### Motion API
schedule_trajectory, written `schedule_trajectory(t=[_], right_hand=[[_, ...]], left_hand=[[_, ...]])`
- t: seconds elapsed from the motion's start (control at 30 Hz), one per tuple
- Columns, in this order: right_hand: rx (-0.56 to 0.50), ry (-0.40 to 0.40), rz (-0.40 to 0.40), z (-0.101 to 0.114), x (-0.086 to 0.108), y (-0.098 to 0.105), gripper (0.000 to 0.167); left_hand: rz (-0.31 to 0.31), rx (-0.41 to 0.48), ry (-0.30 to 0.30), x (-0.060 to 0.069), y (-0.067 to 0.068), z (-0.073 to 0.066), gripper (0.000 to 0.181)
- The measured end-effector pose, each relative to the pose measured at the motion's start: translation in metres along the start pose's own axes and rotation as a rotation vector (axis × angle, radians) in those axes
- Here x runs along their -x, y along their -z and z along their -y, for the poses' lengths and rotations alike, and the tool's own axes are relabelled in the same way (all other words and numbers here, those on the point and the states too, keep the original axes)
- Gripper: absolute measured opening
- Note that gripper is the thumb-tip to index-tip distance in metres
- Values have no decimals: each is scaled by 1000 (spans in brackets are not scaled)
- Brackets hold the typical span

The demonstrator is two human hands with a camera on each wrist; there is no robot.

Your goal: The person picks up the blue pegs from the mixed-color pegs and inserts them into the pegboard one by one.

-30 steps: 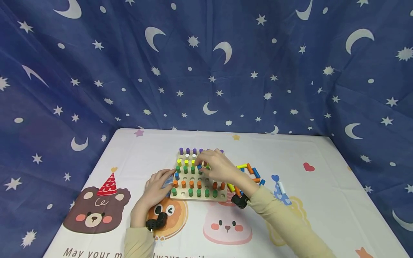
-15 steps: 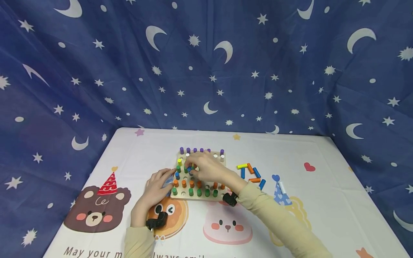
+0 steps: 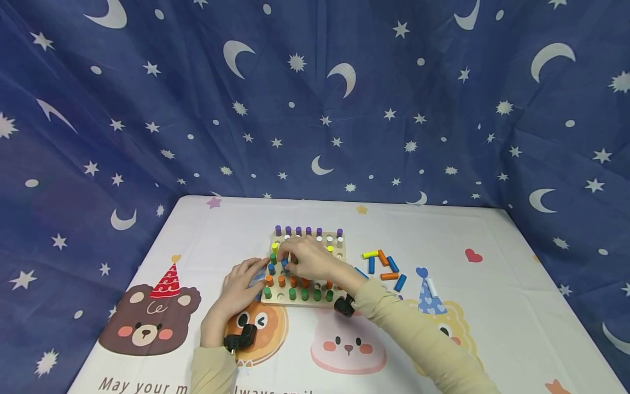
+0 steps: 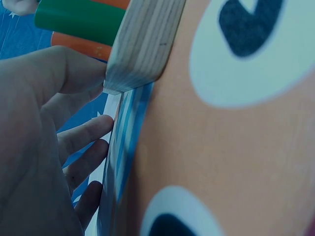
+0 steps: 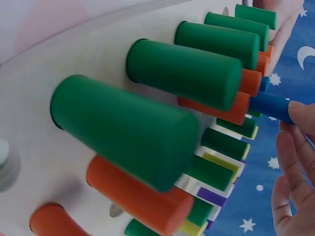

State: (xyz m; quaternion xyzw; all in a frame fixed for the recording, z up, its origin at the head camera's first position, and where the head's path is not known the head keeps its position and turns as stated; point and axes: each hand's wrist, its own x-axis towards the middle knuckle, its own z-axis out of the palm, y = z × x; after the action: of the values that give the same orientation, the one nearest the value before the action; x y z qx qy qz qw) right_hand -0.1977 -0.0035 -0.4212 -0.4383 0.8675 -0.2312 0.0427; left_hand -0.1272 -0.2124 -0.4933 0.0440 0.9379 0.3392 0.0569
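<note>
A wooden pegboard [image 3: 297, 304] with rows of coloured pegs lies mid-table in the head view. Over its left part, my right hand [image 3: 317, 261] pinches a blue peg [image 3: 285, 264] between thumb and fingertips, just right of a standing blue peg [image 3: 271, 268]. The right wrist view shows this held peg [image 5: 270, 106] beyond the green and orange pegs; whether its lower end is in a hole cannot be told. My left hand [image 3: 239, 289] rests at the board's left side, its thumb touching the edge [image 4: 140, 54] in the left wrist view and its fingers loosely extended.
Loose pegs lie right of the board, among them an orange peg [image 3: 389, 277], a yellow peg [image 3: 370, 255] and a white peg [image 3: 432, 288]. The table [image 3: 517, 306] has a cartoon-printed cover. Behind it hangs a blue curtain [image 3: 197, 98] with moons and stars.
My right hand has moved left and slightly nearer over the board, carrying the blue peg to beside the standing blue one. More pegs on the board's right side now show. The left hand stays put.
</note>
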Motion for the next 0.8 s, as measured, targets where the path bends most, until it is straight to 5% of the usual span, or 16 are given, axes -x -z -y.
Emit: schedule_trajectory(t=[0.8], right_hand=[[-3,-72,38,-8,-6,-17,15]], left_hand=[[-2,-7,-11,-1,-1,3,55]])
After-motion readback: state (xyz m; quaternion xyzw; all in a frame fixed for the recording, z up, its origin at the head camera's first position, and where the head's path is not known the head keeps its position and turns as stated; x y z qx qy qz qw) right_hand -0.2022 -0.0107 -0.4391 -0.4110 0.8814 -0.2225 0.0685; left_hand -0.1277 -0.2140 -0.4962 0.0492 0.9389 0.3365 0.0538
